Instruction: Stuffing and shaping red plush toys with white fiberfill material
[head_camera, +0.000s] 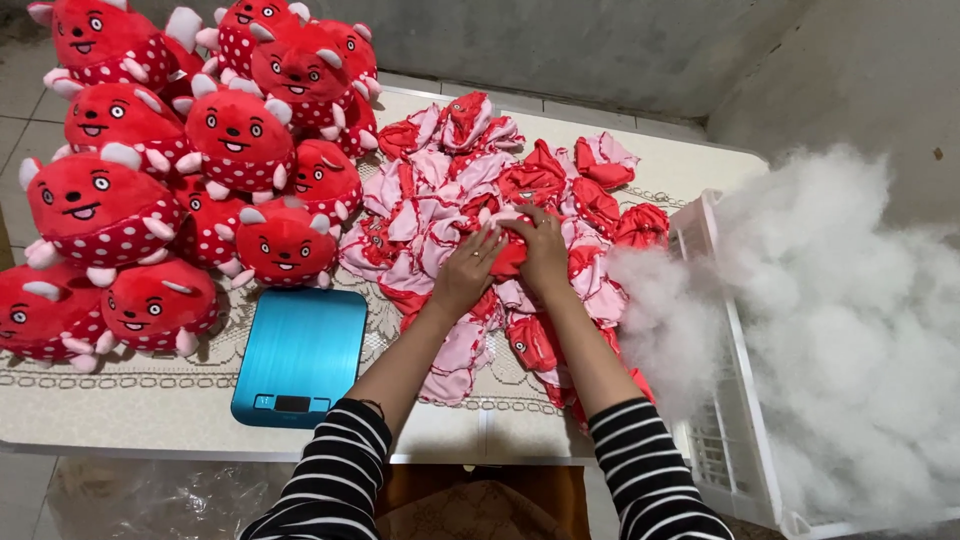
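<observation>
A heap of flat, unstuffed red and pink plush skins (440, 190) lies in the middle of the table. Both my hands rest on top of it. My left hand (467, 267) has its fingers spread over one red skin (508, 256). My right hand (545, 246) grips the same red skin from the right side. Striped black and white sleeves cover both forearms.
Several stuffed red plush toys (240, 135) with white dots are piled at the left. A blue flat kitchen scale (301, 355) sits near the front edge. A white plastic crate (725, 390) at the right overflows with white stuffing fibre (850, 310).
</observation>
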